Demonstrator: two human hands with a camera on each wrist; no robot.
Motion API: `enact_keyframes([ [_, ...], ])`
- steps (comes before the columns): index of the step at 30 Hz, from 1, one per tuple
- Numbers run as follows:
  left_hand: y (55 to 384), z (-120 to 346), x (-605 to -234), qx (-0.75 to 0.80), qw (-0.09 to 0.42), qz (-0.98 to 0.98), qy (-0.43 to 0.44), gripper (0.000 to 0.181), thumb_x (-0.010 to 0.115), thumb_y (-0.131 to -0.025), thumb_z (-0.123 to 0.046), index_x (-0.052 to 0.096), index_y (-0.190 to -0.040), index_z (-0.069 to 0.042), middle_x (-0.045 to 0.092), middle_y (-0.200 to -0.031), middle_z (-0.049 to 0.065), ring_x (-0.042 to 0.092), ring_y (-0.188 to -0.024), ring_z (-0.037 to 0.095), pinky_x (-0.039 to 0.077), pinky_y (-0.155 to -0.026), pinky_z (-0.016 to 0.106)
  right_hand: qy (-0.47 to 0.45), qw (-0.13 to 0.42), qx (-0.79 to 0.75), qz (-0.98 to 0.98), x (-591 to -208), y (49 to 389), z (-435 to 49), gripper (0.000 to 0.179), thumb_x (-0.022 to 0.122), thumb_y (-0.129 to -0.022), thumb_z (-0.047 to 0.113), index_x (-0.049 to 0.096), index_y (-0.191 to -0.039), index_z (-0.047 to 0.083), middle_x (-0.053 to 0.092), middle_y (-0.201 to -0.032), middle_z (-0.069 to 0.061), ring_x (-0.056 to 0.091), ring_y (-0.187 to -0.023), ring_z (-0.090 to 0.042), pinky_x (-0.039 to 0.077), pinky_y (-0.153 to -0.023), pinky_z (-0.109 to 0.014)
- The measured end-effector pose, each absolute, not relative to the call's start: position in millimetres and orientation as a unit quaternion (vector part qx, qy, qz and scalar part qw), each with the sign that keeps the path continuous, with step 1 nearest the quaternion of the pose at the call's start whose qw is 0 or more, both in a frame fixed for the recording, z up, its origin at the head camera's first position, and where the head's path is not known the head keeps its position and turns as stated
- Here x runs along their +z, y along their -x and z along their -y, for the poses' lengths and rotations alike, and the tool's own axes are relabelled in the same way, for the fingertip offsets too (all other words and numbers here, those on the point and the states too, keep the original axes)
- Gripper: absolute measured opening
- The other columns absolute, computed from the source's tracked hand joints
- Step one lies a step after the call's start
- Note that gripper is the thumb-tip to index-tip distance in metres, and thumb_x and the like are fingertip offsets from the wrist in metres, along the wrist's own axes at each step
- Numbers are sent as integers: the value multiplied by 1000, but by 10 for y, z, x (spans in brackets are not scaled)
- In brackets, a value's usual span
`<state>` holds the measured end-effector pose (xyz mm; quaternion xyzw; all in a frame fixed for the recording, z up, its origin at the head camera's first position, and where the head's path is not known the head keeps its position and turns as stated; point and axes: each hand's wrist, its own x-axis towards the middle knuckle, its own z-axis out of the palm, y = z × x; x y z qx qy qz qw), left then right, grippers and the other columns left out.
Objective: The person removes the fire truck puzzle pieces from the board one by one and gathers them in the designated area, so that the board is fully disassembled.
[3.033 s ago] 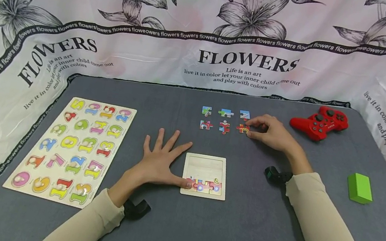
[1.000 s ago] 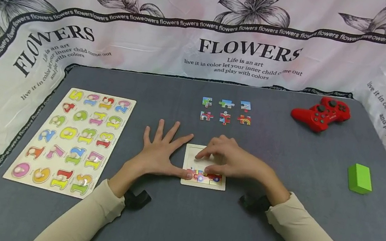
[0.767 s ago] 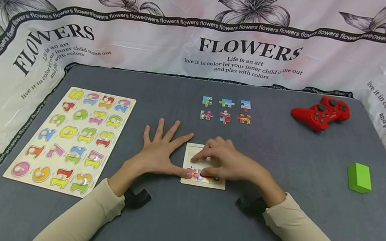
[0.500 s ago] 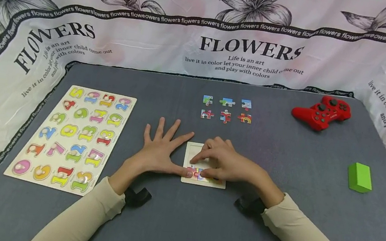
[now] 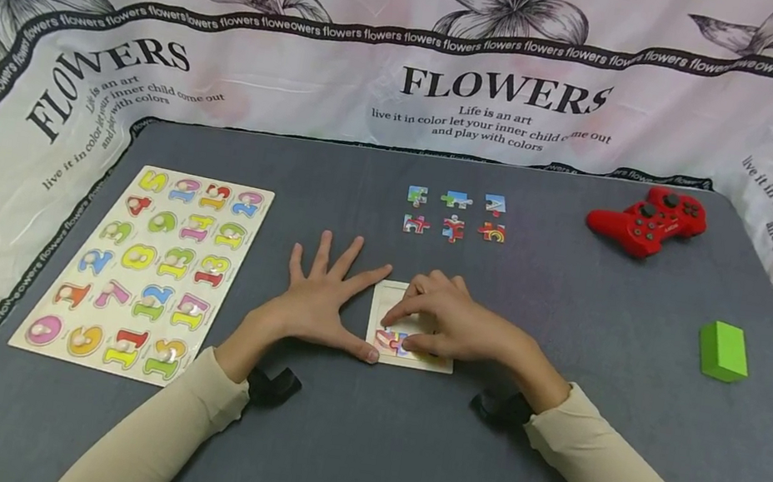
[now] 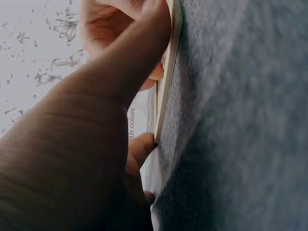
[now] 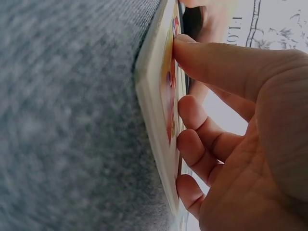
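Note:
A small square wooden puzzle tray (image 5: 381,295) lies mid-table with picture puzzle pieces (image 5: 387,341) along its near edge. My left hand (image 5: 315,306) spreads its fingers flat beside it, the thumb at the tray's near-left corner. Bent over the tray, my right hand (image 5: 453,319) touches the pieces with thumb and index fingertips set apart. In the right wrist view the thumb (image 7: 216,57) rests on the printed pieces, and the other fingertips (image 7: 191,147) sit along the tray. The right hand hides part of the row. Left wrist view: the tray's side edge (image 6: 168,82) shows beside the hands.
Several loose puzzle pieces (image 5: 453,228) lie in two rows beyond the tray. A number board (image 5: 146,275) is at the left. A red game controller (image 5: 647,223) and a green block (image 5: 723,352) stand at the right. A printed flower cloth (image 5: 305,85) rises behind the table.
My right hand has left the loose pieces at the back and come down over the tray, shifting slightly left there. My left thumb has slid off the printed piece to the tray's corner.

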<state>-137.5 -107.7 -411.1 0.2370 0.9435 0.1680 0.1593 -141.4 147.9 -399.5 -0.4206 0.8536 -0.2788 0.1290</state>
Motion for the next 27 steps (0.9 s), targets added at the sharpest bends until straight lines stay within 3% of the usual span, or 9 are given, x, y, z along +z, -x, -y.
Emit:
enact_keyframes([
  [5, 1380, 1095, -4096, 157, 160, -942, -249, 126, 82, -60, -79, 17, -162, -43, -11, -173, 6, -26, -153, 47, -16, -111, 79, 413, 135, -284, -855, -3984, 1419, -1472, 33, 81, -85, 17, 77, -116, 28, 61, -100, 4, 41, -89, -12, 26, -77, -35],
  [27, 1375, 1090, -4106, 156, 161, -944, -243, 127, 82, -59, -79, 18, -162, -43, -9, -174, 5, -25, -154, 46, -15, -112, 78, 383, 139, -319, -855, -4021, 1393, -1423, 31, 81, -80, 11, 74, -107, 25, 62, -98, 4, 43, -90, -16, 24, -80, -38],
])
